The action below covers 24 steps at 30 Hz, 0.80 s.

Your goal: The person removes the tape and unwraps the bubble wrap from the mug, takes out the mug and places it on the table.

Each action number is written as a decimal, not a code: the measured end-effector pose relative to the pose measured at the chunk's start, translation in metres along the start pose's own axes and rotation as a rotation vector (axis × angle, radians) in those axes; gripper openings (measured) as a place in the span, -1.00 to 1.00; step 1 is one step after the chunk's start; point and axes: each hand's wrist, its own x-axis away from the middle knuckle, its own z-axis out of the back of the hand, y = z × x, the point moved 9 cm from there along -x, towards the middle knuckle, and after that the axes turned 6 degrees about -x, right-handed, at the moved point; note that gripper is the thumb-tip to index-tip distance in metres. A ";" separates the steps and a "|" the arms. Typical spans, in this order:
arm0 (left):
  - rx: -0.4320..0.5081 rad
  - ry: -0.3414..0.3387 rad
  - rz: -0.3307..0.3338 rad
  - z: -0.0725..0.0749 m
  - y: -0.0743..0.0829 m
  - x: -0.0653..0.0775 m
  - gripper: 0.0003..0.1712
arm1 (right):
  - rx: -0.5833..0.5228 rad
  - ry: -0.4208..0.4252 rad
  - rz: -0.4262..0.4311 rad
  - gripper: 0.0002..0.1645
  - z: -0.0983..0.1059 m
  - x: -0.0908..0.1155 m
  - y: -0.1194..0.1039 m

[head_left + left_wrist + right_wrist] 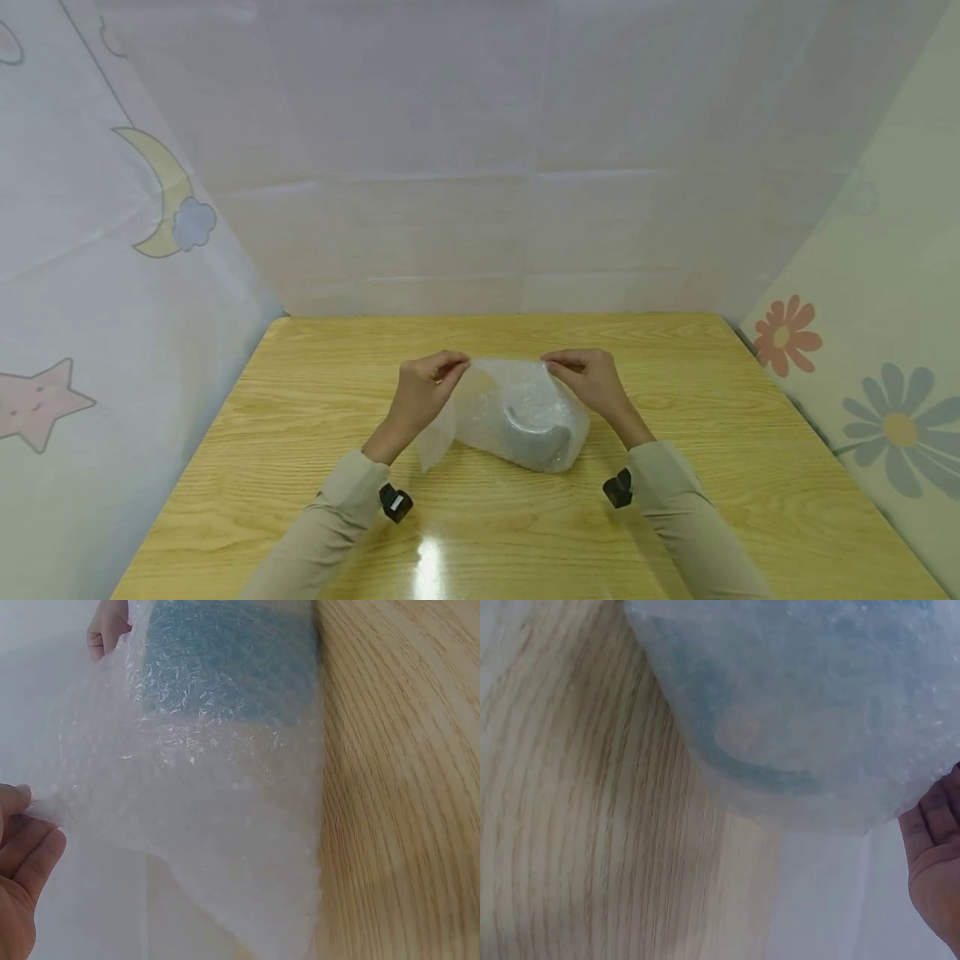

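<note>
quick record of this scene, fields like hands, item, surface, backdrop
left hand: pinches the bubble wrap at its upper edge
right hand: pinches the same edge farther right
item inside: bluish object with a curved part, blurred by the wrap; identity unclear
loose part: a flap hanging below the left hand
surface: wood-grain table
clothing: beige sleeves
backdrop: pale walls, crescent moon at left, flowers at right
</note>
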 end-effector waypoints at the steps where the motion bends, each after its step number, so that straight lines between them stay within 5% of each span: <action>1: 0.010 0.002 0.011 0.000 -0.001 0.000 -0.92 | -0.010 0.002 0.000 -0.80 0.000 0.000 0.000; 8: 0.066 -0.019 0.019 -0.003 0.001 0.003 -0.84 | -0.074 0.010 -0.004 -0.82 0.002 0.004 0.003; 15: -0.005 -0.056 -0.056 -0.003 0.010 0.007 -0.86 | -0.131 -0.039 0.016 -0.94 0.001 0.005 0.008; 19: -0.034 -0.073 -0.075 -0.003 0.012 0.008 -0.85 | -0.151 -0.092 0.069 -0.87 -0.003 0.005 -0.003; 24: -0.054 -0.105 -0.022 -0.004 0.007 0.009 -0.79 | -0.136 -0.132 0.111 -0.86 -0.005 0.008 -0.027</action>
